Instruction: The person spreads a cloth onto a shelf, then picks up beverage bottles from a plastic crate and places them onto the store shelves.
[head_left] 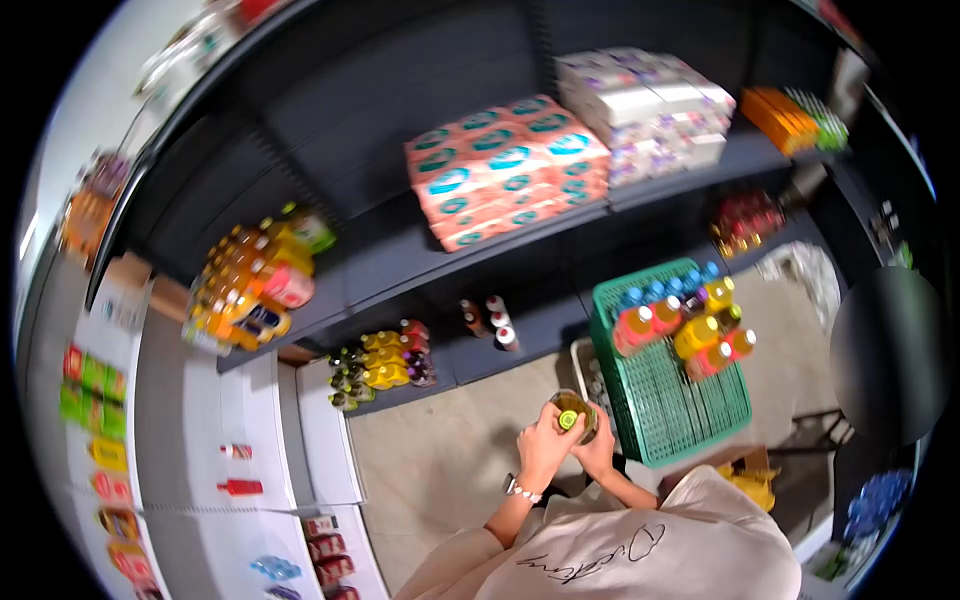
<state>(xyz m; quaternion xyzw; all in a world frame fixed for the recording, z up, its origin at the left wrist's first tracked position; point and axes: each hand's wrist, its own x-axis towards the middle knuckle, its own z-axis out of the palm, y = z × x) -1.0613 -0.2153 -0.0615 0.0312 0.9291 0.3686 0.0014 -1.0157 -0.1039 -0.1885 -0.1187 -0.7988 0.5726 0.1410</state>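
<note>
A bottle with a green-yellow cap (pixel 568 420) and a dark greenish body is held upright in front of my body, its cap toward me. My left hand (pixel 542 446), with a watch and a beaded bracelet at the wrist, is closed round the bottle's near side, fingers by the cap. From the other side my right hand (pixel 599 452) grips the same bottle. Just right of my hands stands a green plastic crate (pixel 655 415). Several bottles stand in its far part, among them pink-orange drinks (pixel 634 330) with blue caps and yellow ones (pixel 694 338).
A dark shelf (pixel 380 255) bears pink tissue packs (pixel 505 170), white-purple packs (pixel 650 110) and orange bottles (pixel 250 275). Bottles in rows (pixel 383 362) stand on the lower shelf. White shelving (pixel 215 400) runs along the left. A cardboard box (pixel 745 468) lies right of my body.
</note>
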